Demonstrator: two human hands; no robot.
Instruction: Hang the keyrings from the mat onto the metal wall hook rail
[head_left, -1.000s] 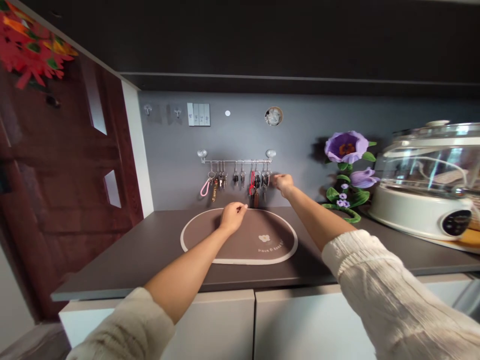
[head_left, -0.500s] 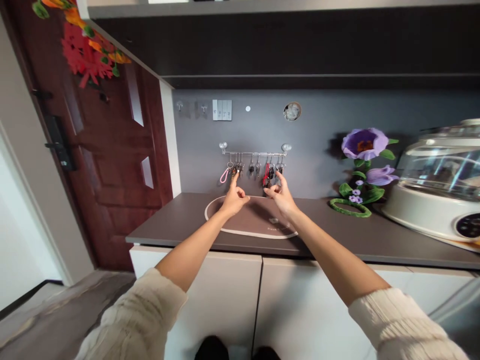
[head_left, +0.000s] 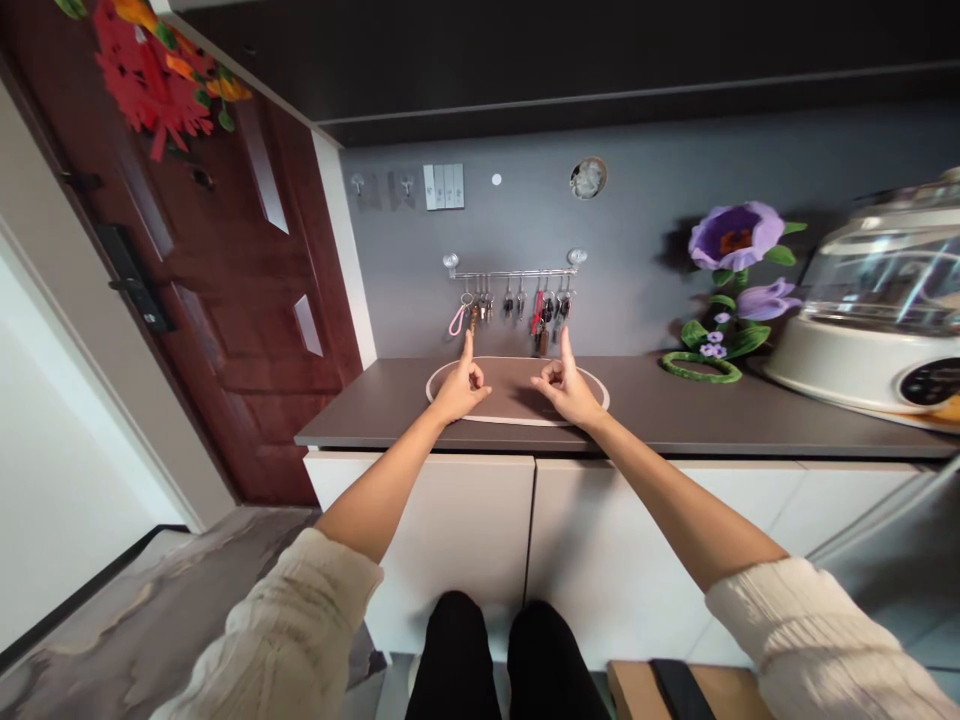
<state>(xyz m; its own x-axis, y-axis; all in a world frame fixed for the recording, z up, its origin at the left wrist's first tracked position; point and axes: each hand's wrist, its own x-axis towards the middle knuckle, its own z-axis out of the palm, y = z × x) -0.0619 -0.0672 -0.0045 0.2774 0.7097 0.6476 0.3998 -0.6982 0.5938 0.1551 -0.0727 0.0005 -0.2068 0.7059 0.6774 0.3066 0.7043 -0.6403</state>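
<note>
The person's left hand [head_left: 457, 390] and right hand [head_left: 573, 393], both empty, hover over the oval mat [head_left: 514, 380], index fingers and thumbs extended, remaining fingers curled; keys [head_left: 548, 310] hang behind the mat.

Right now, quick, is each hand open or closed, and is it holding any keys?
Left hand: partly open, index finger extended, holding no keys.
Right hand: partly open, index finger extended, holding no keys either.

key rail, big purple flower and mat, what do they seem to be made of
Rail: probably polished metal, from its silvery glints. Flower: likely felt or plush; it looks thick, matt and soft. Mat: rubber or fabric, hard to say; its brown surface looks flat and dull.
</note>
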